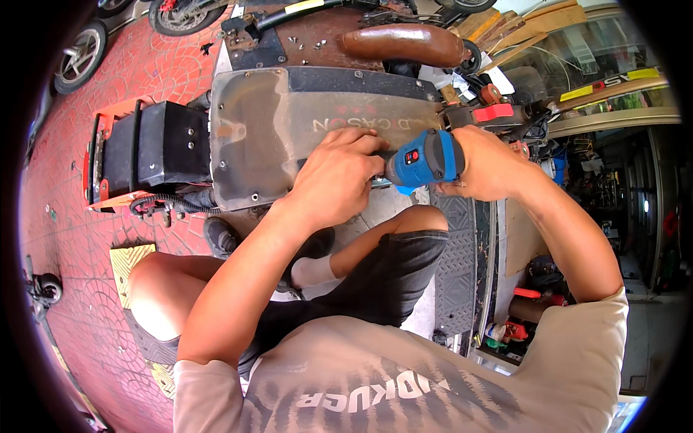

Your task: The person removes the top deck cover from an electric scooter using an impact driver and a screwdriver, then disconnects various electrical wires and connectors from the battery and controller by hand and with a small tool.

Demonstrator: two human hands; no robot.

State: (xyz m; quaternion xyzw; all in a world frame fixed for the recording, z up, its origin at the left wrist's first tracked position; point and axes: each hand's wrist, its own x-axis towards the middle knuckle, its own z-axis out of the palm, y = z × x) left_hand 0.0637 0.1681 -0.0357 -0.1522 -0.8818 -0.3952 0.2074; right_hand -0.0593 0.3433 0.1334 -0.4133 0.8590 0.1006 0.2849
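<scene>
A blue cordless drill (pixel 422 162) is in my right hand (pixel 487 162), its nose pointing left over the near edge of an electric scooter's deck. My left hand (pixel 336 177) rests on the deck with fingers bent and drawn together at the drill's nose. What those fingers pinch, and the drill's tip, are hidden. The deck bears a worn, brownish see-through cover plate (pixel 260 123) with screws at its corners. At the deck's left end sits a black boxy rear section (pixel 170 144) within an orange-red frame.
Beyond the deck lie a brown padded seat (pixel 401 45), loose screws (pixel 296 43) and a black tube (pixel 303 9). Wooden planks (pixel 512 29) lean at the far right, beside a glass case. A textured grey ramp (pixel 455 274) is right of my legs. Wheels (pixel 83 58) stand on red paving.
</scene>
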